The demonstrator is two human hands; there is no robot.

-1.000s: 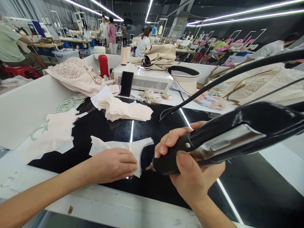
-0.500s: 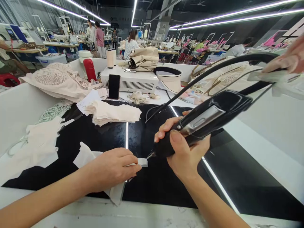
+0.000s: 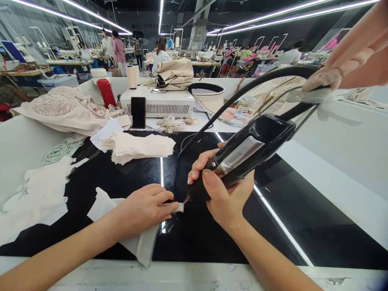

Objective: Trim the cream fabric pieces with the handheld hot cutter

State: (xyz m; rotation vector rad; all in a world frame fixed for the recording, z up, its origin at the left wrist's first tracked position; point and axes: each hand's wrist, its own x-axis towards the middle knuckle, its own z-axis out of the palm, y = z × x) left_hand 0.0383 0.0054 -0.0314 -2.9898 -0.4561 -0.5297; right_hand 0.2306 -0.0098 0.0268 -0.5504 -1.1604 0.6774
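My left hand [image 3: 148, 208] lies low over the black work surface, its fingers pressed together on a white fabric piece [image 3: 146, 246]. A narrow end of this fabric pokes out past the fingertips. My right hand [image 3: 224, 194] is wrapped round a black corded hand tool [image 3: 251, 141] with a silver side lever. The tool is tilted, its thin metal tip [image 3: 186, 199] down at the strip's end; whether they touch, I cannot tell. Behind the tool, another person's hand [image 3: 342, 64] is at the cable [image 3: 257, 87], near some clear plastic.
A stack of cream fabric pieces [image 3: 139, 146] lies ahead, with more cut pieces [image 3: 45, 190] and a green cord coil [image 3: 62, 151] at left. Farther back are a phone [image 3: 138, 112], a red flask [image 3: 106, 93] and a white box [image 3: 169, 106]. White walls [image 3: 339, 161] border the station.
The view has shifted slightly. The other person's hand reaches farther in over the cable. My hands keep their holds, and the tool tip stays by the strip's end, which sticks out less.
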